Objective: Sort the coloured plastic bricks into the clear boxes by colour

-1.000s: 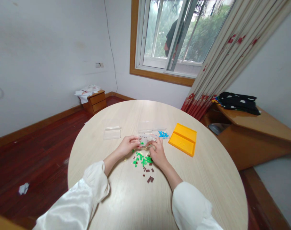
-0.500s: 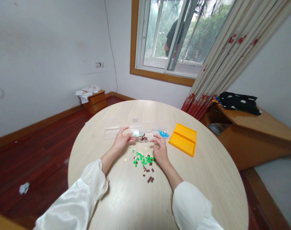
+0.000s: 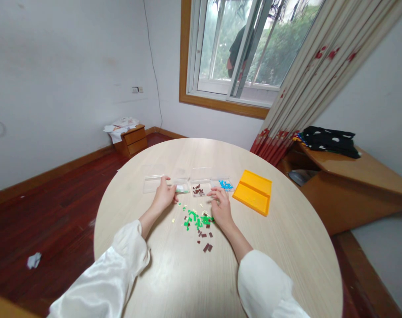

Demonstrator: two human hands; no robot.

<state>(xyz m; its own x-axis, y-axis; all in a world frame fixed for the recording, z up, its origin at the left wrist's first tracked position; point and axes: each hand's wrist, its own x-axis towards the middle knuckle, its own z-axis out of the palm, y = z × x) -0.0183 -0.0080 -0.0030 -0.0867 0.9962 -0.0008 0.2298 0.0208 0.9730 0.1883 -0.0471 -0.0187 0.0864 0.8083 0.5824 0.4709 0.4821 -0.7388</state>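
My left hand (image 3: 165,195) is closed at the left end of a small clear plastic box (image 3: 183,188) with whitish and green content. The box rests beside a second clear box (image 3: 206,189) holding small brown pieces (image 3: 198,190). Close to that box's right front corner is my right hand (image 3: 221,206), fingers apart and loosely bent, with nothing visible in them. Between my hands and nearer to me lies a loose pile of small green building bricks (image 3: 198,219), mixed with cream and brown ones (image 3: 208,248).
A clear box of blue pieces (image 3: 225,185) stands right of the brown ones. Further right lies an opened yellow case (image 3: 253,197). Another clear box (image 3: 150,184) is at the left, behind my hand. All are on a round wooden table (image 3: 174,282).
My left hand has moved left and down with the clear box, which now sits left of the brown pieces instead of overlapping their box. My right hand has hardly moved.
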